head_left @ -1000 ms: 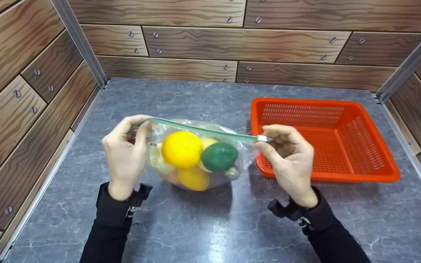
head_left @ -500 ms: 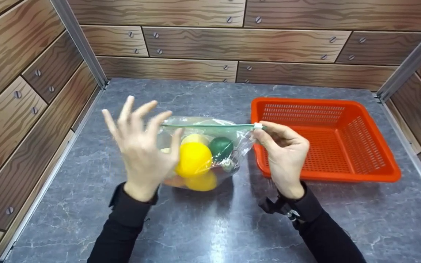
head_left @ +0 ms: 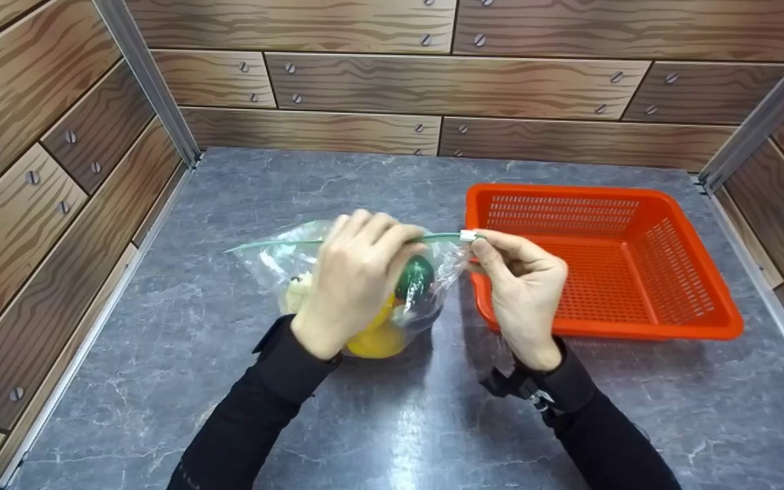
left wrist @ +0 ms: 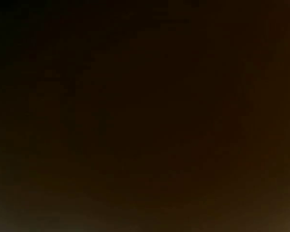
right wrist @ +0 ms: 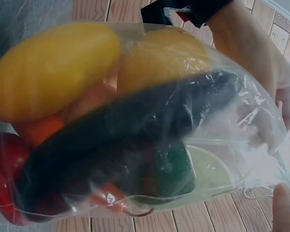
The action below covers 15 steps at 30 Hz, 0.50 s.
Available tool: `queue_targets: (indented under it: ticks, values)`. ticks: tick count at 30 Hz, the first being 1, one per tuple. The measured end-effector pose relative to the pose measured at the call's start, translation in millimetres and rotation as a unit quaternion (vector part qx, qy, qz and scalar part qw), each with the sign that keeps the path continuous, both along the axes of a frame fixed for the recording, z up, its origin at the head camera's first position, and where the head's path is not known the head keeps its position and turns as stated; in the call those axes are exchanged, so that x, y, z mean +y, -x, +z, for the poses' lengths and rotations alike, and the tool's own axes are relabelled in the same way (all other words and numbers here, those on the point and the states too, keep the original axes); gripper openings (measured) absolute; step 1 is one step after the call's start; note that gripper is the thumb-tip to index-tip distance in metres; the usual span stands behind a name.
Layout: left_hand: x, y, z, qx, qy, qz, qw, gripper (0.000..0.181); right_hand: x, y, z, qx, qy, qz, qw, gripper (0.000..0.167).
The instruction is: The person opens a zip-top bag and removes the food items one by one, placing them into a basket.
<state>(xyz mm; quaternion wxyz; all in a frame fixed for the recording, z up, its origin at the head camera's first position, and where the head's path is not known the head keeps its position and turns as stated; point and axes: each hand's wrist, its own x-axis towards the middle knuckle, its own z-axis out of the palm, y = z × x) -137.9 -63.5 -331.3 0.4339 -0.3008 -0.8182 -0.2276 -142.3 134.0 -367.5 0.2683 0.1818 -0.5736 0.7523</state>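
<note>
A clear slider zip bag (head_left: 266, 265) with a green strip along its top holds fruit and vegetables. In the head view, a dark green item (head_left: 416, 275) and a yellow fruit (head_left: 378, 340) show through it. The right wrist view shows a long dark eggplant (right wrist: 111, 135), a yellow fruit (right wrist: 53, 72) and a red item (right wrist: 7, 169) inside. My right hand (head_left: 528, 289) pinches the strip's right end beside the white slider (head_left: 467, 236). My left hand (head_left: 358, 279) has its fingers curled over the strip's middle, gripping it and hiding part of the bag. The left wrist view is almost black.
To the right stands a red-orange plastic basket (head_left: 610, 330) with slotted walls, its left edge close behind my right hand. The grey marbled tabletop (head_left: 126, 381) is bounded by wood-patterned walls (head_left: 365, 82) at the back and both sides.
My left hand let go of the strip's left end, spread its fingers, then moved right to the strip's middle. My right hand kept its pinch and shifted slightly left.
</note>
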Motion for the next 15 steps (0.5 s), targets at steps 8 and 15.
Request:
queue_targets:
  ticks: [8, 15]
  values:
    - [12.6, 1.4, 3.4, -0.045, 0.028, -0.06, 0.9968, 0.018, 1, 2.8, -0.1, 0.032, -0.031, 0.028, 0.9986, 0.008]
    - [15.3, 1.6, 4.3, -0.026, 0.039, -0.054, 0.9975, 0.018, 2, 2.4, 1.5, 0.061, -0.059, 0.041, 0.9956, 0.013]
